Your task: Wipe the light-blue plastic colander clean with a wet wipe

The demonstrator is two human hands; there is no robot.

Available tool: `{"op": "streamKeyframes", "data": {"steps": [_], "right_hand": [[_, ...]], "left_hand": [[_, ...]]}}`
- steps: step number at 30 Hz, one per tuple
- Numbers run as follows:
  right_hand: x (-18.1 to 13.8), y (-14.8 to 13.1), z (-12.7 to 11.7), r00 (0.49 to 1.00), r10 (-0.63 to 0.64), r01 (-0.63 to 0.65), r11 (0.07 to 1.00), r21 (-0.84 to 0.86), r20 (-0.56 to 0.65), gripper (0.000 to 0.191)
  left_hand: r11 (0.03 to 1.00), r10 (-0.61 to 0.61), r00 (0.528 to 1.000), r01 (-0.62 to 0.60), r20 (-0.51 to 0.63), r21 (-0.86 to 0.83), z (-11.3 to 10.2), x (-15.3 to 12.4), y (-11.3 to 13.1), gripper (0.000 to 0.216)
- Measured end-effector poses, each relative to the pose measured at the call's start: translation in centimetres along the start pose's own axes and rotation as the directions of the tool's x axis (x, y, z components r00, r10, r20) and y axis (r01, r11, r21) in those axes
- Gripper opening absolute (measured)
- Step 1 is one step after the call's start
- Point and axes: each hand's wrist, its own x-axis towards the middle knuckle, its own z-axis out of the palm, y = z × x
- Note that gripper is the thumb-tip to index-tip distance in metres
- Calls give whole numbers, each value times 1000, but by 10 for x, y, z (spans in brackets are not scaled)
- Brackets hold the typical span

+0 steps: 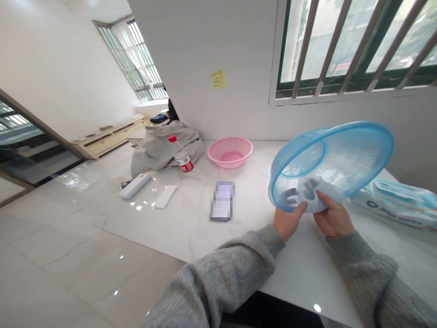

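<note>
Both of my hands hold a blue plastic mesh colander (329, 166) up off the counter, tilted with its hollow side facing me. My left hand (288, 222) grips the lower rim, its fingers showing blurred through the mesh. My right hand (332, 217) holds the lower right side, pressing a white, cloth-like piece (316, 202) against the colander. Sleeves of a grey knit sweater cover both of my forearms.
A white marble counter (191, 228) holds a pink plastic basin (230, 152), a water bottle with a red label (182, 157), a grey cloth bag (164, 150), a white bar-shaped object (134, 186), a white pad (165, 196), a pixelated phone (222, 201) and a packet of wipes (396, 202).
</note>
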Motion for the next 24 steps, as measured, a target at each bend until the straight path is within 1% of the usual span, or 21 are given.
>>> {"op": "streamKeyframes", "data": {"steps": [3,5,8,10,13,17,20,24], "right_hand": [[-3,0,2,998,24,-24,1000,-7,57,46],[-4,3,2,996,55,-54,998,-12,71,50],[-5,12,2,990,123,-123,992,-5,75,52],[-4,16,1,985,152,-153,988,-1,84,51],[-4,19,2,986,142,-142,990,-6,89,46],[-5,17,5,995,104,-104,994,31,-5,43],[-5,17,7,994,93,-88,994,64,-66,41],[-4,18,6,995,65,-58,995,87,-78,37]], "left_hand": [[999,-44,998,43,-44,-27,-2,2,4,48],[998,-54,994,51,-91,-32,-3,3,7,43],[999,-42,984,38,-173,-27,-5,6,10,34],[999,-31,978,23,-206,-40,-5,7,12,31],[999,8,976,-19,-217,-47,-5,8,14,30],[998,52,974,-57,-219,-20,-4,8,15,31],[998,48,975,-53,-218,-14,-3,8,15,33],[998,21,981,-31,-191,-47,-2,8,14,40]]}}
